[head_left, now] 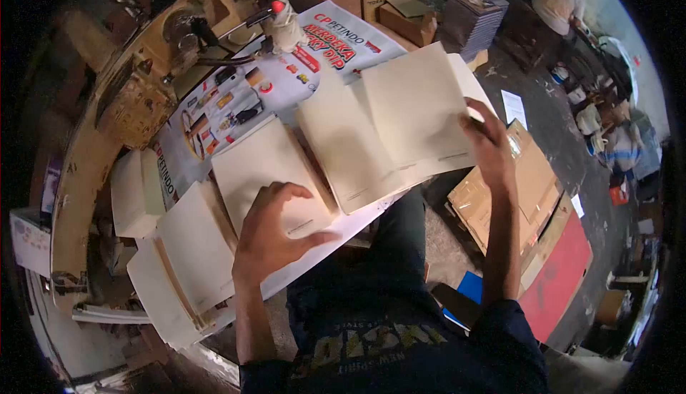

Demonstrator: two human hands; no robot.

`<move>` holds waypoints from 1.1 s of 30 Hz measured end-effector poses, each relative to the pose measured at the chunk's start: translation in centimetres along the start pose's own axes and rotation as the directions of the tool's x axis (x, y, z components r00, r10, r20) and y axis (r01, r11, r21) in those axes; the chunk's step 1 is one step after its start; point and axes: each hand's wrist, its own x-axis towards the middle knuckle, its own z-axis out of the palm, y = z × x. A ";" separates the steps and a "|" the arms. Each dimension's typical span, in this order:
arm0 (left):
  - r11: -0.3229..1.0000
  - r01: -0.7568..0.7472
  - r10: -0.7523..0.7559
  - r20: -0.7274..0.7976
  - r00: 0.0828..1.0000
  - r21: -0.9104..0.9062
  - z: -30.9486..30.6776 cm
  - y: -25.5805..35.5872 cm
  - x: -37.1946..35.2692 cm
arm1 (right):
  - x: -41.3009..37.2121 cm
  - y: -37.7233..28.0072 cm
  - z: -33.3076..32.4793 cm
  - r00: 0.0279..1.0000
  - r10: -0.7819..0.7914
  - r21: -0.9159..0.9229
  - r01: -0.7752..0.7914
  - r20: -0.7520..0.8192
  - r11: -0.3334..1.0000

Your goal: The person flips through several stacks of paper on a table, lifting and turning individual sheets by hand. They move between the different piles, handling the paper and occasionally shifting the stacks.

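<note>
Stacks of cream paper lie side by side across a printed banner sheet (357, 29). My left hand (275, 229) is over the front part of a cream stack (261, 161), its thumb and fingers apart and nothing between them. To the right, a cream sheet or thin stack (414, 101) overlaps another cream stack (343, 151). My right hand (489, 140) is curled around the right edge of that upper sheet, thumb on top; how many sheets it pinches is hidden. Small lines of print show along the near edges of the papers.
A heavy worn machine (186, 43) stands at the back left. More cream stacks (189, 244) fill the left side. Flattened cardboard (507, 186) and a red board (554, 279) lie to the right. Behind are a wrapped pile (473, 26) and a person (557, 1).
</note>
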 end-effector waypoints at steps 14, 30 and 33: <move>0.777 0.268 -0.384 -0.091 0.919 -0.569 -4.1 -5.1 -5.9 | -1.2 -1.6 7.5 0.945 0.216 -0.058 -0.209 0.244 0.976; 0.968 0.220 -0.213 -0.063 0.975 0.122 -9.0 -8.6 -14.0 | -7.8 -4.9 21.3 0.905 0.162 0.182 -0.249 0.395 0.951; 0.966 0.223 -0.215 -0.073 0.974 0.132 -8.3 -9.6 -14.6 | -7.5 -5.2 21.4 0.836 -0.007 0.161 -0.098 0.549 0.982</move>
